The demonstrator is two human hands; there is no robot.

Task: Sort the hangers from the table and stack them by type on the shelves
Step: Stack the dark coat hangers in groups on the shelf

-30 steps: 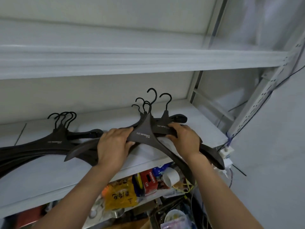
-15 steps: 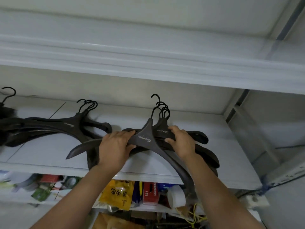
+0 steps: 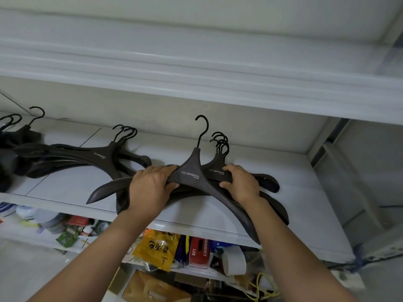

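A stack of dark brown wide-shouldered hangers (image 3: 270,184) with black hooks lies on the white shelf (image 3: 305,219). On top of it sits one hanger (image 3: 192,173) marked XIZI-IMPRESSION, skewed from the others, its right arm reaching over the shelf's front edge. My left hand (image 3: 150,188) grips the left shoulder of this top hanger. My right hand (image 3: 242,184) grips the stack just right of its neck. A second stack of the same hangers (image 3: 87,158) lies further left on the shelf.
More dark hangers (image 3: 13,147) lie at the shelf's far left. Another white shelf (image 3: 196,77) hangs close overhead. The shelf below holds clutter: a yellow bag (image 3: 157,249), a red box (image 3: 199,251), a white cup (image 3: 234,260). An upright post (image 3: 327,142) stands at the right.
The view has swung left and closer, showing more of the left stacks. Both hands stay on the right stack, and the top hanger's hook now stands apart from the others.
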